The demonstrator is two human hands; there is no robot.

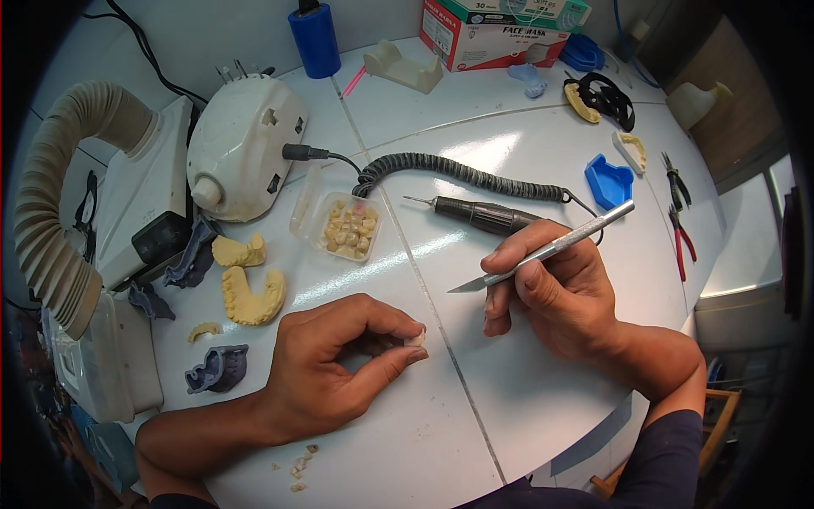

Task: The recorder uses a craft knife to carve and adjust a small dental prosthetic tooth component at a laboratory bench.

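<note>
**Small pale piece pinched, blade poised beside it**

The pale piece (415, 338) is mostly hidden between thumb and forefinger; its shape is hard to make out. The left hand (335, 365) rests on the white worktop (475, 407), fingers closed narrowly on that piece. The right hand (555, 293) holds a silver scalpel (543, 252) pen-style, fingers wrapped on its handle, blade tip angled down-left, just apart from the piece.

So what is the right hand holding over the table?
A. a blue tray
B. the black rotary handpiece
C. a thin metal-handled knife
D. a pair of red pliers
C: the right hand grips a scalpel-like knife; the black handpiece lies on the table behind it.
</note>
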